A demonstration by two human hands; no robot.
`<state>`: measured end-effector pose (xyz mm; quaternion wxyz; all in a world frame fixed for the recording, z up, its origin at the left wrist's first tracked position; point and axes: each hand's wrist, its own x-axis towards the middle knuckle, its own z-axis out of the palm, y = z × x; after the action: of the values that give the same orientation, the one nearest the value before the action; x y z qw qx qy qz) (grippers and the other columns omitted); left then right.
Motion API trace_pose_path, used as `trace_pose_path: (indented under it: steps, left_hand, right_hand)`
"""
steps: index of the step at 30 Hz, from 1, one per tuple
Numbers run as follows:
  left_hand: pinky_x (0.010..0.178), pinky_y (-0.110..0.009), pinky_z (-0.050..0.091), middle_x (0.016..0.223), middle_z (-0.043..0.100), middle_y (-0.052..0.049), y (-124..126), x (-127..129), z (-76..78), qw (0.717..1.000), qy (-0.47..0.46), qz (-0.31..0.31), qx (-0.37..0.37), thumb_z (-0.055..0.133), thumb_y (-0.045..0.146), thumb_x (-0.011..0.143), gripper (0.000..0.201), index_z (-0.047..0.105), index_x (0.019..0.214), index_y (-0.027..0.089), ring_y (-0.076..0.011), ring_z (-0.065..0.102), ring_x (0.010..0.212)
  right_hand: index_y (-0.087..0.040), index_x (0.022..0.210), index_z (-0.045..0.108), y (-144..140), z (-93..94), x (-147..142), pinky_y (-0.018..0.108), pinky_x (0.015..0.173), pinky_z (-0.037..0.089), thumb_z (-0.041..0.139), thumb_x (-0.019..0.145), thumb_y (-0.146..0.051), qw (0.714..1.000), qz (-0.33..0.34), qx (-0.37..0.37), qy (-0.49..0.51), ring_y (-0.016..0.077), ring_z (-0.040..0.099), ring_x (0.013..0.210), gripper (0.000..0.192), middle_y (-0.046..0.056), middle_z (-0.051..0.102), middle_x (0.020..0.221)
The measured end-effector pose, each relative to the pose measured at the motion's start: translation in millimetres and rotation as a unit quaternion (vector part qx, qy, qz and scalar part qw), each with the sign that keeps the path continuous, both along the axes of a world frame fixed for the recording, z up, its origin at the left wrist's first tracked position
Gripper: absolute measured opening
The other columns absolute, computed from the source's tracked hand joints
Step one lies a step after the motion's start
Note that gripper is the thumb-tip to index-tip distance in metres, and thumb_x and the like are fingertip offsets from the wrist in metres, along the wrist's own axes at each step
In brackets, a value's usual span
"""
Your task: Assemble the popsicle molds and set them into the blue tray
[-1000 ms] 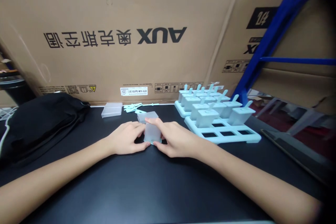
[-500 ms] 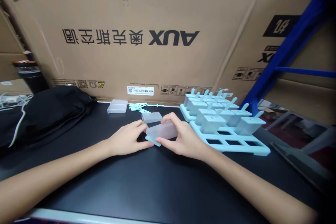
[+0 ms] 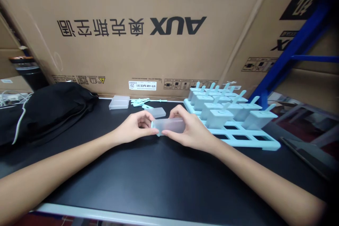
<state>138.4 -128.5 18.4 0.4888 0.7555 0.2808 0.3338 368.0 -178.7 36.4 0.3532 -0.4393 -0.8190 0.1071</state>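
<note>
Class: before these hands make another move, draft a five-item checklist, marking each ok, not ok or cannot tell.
1. Right hand grips the translucent mold: ok.
2. Left hand is at the light-blue cap: ok.
3. Cap is fully seated: cannot tell; fingers partly hide it.
4. Mold stands upright: not ok; it lies sideways, capped end toward the left hand.
5. Rack has vacant slots: ok; front ones show no mold.

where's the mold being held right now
In the head view, the frosted mold is near the middle, sideways between the left hand and right hand, in front of another frosted container and left of the light-blue rack.
</note>
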Motion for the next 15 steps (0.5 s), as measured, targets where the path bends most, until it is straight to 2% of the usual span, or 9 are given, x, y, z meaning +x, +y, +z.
trace_pose_path:
  steps: [4,8,12,15]
  left_hand:
    - [0.073,-0.027,0.051,0.083,0.064,0.000,-4,0,0.0,0.997,-0.081,-0.001,-0.011,0.083,0.025,0.071,0.036,0.056,0.093,0.016,-0.0114,0.063,0.072]
    - [0.075,-0.027,0.053,0.090,0.066,-0.003,-8,-1,-1.4,0.987,-0.153,0.020,0.050,0.084,0.025,0.070,0.033,0.058,0.088,0.017,-0.0136,0.064,0.080]
    - [0.071,-0.025,0.052,0.088,0.065,-0.003,-14,-1,-0.3,0.984,-0.158,0.045,0.070,0.082,0.028,0.073,0.026,0.063,0.087,0.016,-0.0137,0.062,0.079]
    - [0.066,-0.023,0.051,0.086,0.063,-0.002,-17,1,0.7,0.984,-0.154,0.059,0.062,0.082,0.032,0.073,0.028,0.063,0.087,0.016,-0.0131,0.060,0.076]
  right_hand:
    - [-0.023,0.085,0.039,-2,-5.2,-8,0.022,0.057,0.039,0.073,0.074,-0.039,0.999,0.011,0.011,0.040,0.0097,0.051,0.064,0.039,-0.003,0.056,0.078]
    - [-0.023,0.087,0.042,-8,-7.9,-20,0.022,0.058,0.040,0.074,0.074,-0.039,0.996,0.014,-0.015,0.082,0.0091,0.053,0.061,0.039,-0.006,0.058,0.071]
    - [-0.022,0.100,0.052,-13,-8.7,-28,0.022,0.061,0.043,0.069,0.079,-0.037,0.995,0.041,-0.033,0.085,0.0093,0.057,0.064,0.031,-0.003,0.064,0.079]
    - [-0.020,0.098,0.057,-14,-9.2,-30,0.022,0.058,0.042,0.066,0.082,-0.037,0.997,0.046,-0.014,0.059,0.0092,0.055,0.062,0.025,-0.002,0.064,0.079]
